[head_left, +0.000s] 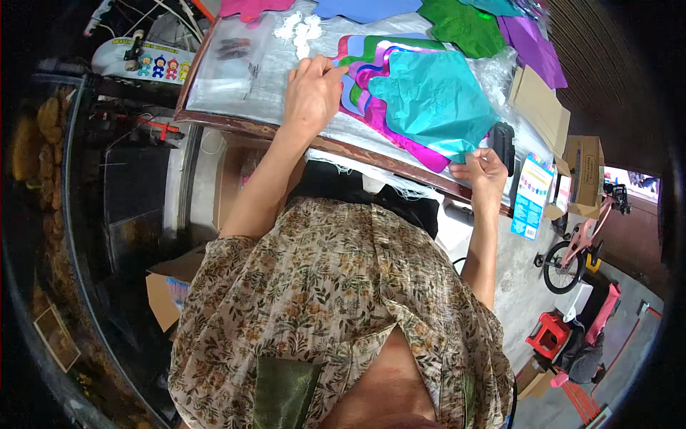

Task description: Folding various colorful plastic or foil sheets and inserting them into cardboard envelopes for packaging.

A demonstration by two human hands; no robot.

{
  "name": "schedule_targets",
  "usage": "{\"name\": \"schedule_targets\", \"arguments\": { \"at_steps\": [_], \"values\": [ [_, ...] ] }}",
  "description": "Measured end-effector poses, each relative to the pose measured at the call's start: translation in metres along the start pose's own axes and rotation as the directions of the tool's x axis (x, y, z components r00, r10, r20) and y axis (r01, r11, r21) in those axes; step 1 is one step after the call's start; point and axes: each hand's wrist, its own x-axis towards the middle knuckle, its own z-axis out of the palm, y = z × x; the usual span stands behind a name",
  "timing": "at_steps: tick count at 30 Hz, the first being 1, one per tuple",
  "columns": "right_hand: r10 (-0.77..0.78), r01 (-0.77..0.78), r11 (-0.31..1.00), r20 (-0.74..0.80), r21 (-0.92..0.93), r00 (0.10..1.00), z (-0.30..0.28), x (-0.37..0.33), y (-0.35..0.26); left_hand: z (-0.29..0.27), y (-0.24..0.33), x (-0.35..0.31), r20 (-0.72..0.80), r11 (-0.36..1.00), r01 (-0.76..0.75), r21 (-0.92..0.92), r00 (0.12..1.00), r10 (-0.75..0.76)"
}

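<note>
The teal foil sheet lies uppermost on a fanned stack of coloured foil sheets near the front edge of the table, between the 2 hands. The right hand pinches its lower corner between thumb and fingers. The left hand has curled fingers at the stack's left edge; whether they grip a layer, I cannot tell. Beyond lie a green foil sheet, a purple foil sheet and a white string bundle.
</note>
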Motion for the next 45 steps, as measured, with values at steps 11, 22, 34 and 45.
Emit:
{"name": "schedule_targets", "arguments": {
  "at_steps": [11,22,34,45],
  "values": [
    [-0.328,0.251,0.504,0.085,-0.826,0.941,-0.004,-0.015,-0.053,0.008,-0.017,0.001,-0.082,0.982,-0.008,-0.189,0.997,-0.007],
    [-0.297,0.61,0.035,0.574,-0.792,0.763,-0.002,0.056,-0.037,0.003,-0.038,0.025,0.137,0.991,0.008,-0.134,0.99,0.011],
    [-0.308,0.579,0.335,0.494,-0.743,0.813,0.04,0.065,-0.016,-0.013,-0.074,0.043,0.237,0.997,-0.075,0.027,0.969,0.067],
    [-0.301,0.539,0.357,0.453,-0.763,0.839,0.015,0.121,-0.021,0.004,-0.051,0.043,0.348,0.947,-0.046,-0.319,0.923,0.163]
  ]
}}
